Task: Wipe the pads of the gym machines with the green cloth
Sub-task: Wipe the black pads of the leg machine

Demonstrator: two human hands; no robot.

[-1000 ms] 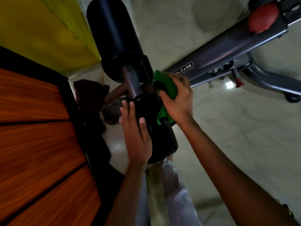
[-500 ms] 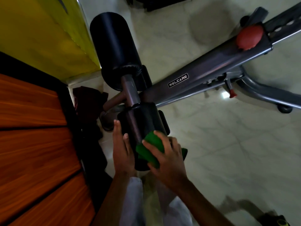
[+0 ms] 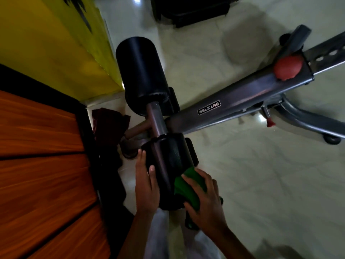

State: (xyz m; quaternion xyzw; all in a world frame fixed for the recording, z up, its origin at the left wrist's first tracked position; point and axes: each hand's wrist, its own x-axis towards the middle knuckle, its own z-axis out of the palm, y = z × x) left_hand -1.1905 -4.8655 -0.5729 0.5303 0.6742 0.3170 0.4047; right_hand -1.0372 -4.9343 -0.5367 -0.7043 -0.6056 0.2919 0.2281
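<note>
Here, right hand [image 3: 205, 200] clutching green cloth [image 3: 186, 187] against near roller pad [image 3: 168, 165]; left hand [image 3: 146, 186] flat, fingers straight, on its side

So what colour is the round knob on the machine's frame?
Red: the knob shows best in the head view.

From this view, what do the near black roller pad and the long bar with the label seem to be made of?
The near roller pad looks like padded foam in black vinyl: finely grained, with a dull sheen. The bar looks like painted or coated steel: grey, smooth, with streaky reflections and square edges. Neither can be confirmed by sight alone.
</note>
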